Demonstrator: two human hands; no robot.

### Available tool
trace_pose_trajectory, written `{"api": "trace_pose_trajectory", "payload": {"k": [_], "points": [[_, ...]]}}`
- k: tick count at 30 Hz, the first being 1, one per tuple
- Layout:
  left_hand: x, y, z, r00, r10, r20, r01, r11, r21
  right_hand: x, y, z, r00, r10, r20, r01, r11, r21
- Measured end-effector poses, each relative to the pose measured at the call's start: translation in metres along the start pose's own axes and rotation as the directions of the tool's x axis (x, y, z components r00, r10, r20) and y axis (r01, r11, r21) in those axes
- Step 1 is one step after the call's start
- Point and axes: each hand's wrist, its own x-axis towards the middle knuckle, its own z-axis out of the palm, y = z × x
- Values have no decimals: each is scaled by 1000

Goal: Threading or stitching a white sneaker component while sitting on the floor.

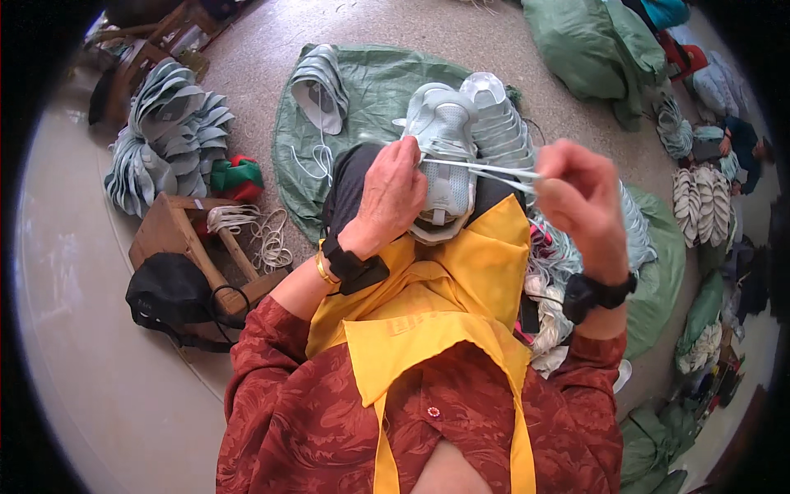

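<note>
A pale grey-white shoe upper (448, 185) rests on my lap, over dark trousers and a yellow apron (428, 284). My left hand (391, 185) is closed at the upper's left edge, its fingertips pinching there; what exactly they grip is hidden. To the right, my right hand (580, 193) is closed on a white shoelace (494, 169), drawn taut in doubled strands from the upper's lacing area. Beyond the upper lies a stack of similar nested uppers (504, 123).
A green sack sheet (374, 74) on the floor bears more stacked uppers (321, 90) with a loose lace. At left are fanned uppers (164, 136), a wooden stool (185, 226) with coiled laces (267, 239), and a black bag (169, 288). Green sacks (584, 49) and another person (745, 148) are at right.
</note>
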Motion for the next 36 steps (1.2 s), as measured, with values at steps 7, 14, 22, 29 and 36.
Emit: {"api": "trace_pose_trajectory", "payload": {"k": [7,14,22,29,36], "points": [[7,16,-2,989,47,137,-5,956,-295,12,1,18,993,-80,87,57,969,241],[11,19,8,972,43,232,61,904,-423,21,22,16,971,-235,-34,237,949,207],[1,-26,-60,942,-298,152,333,786,-522,-45,107,-63,943,182,-277,-103,955,279],[-38,-105,-195,765,-643,30,588,680,-438,-155,181,-193,718,219,-661,160,872,462],[-13,-54,-125,958,-282,-41,285,935,213,-85,166,-102,837,73,-542,-192,967,-166]]}}
